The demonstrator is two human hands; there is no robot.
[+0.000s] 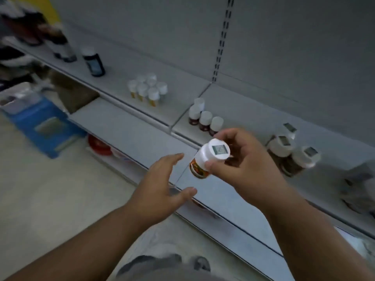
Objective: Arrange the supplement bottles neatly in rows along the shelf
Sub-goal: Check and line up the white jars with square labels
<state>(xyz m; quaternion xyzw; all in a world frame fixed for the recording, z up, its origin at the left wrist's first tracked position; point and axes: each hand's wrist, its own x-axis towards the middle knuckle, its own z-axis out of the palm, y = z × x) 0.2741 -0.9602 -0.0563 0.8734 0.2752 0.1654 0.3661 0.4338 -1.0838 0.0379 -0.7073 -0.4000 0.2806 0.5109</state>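
My right hand point(241, 165) grips a white-capped supplement bottle point(211, 157) with an orange label, tilted, in front of the grey shelf point(125, 126). Just left of the bottle, my left hand point(162, 181) hovers with fingers spread, holding nothing. On the shelf stand a cluster of small orange-labelled bottles point(148, 89), a short row of dark bottles with white caps point(203, 118), and large white-capped jars point(292, 153) to the right.
A dark blue bottle point(93, 62) and blurred dark bottles point(60, 47) stand at the shelf's far left. A blue box point(44, 126) lies on the floor at the left. A red item point(99, 145) sits under the lower shelf.
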